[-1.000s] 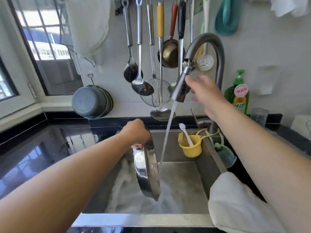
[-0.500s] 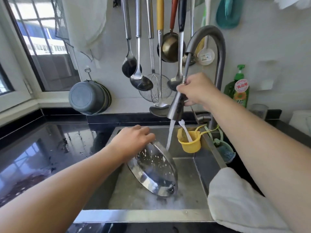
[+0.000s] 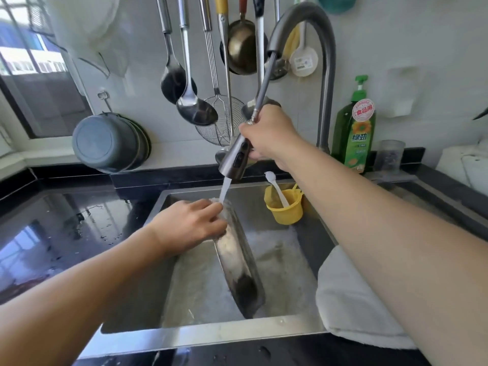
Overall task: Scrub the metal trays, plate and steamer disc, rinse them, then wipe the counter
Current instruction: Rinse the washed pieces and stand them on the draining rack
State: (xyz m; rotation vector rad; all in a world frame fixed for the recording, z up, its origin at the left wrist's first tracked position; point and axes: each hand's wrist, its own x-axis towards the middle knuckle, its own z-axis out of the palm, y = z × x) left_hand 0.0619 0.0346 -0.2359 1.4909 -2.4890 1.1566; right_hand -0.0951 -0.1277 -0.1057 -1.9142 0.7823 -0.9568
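Rinsing a round metal tray [image 3: 239, 262] over the sink [image 3: 200, 336], a person tilts it on edge above the basin. The left hand [image 3: 188, 228] grips its far rim, fingers curled around the metal. The right hand [image 3: 266, 136] is clamped on the pull-out spray head [image 3: 235, 161], and its water strikes the rim by the left fingers. Turning the tray slowly under the stream should clear the suds. A white cloth [image 3: 351, 299] lies on the bench, right of the sink.
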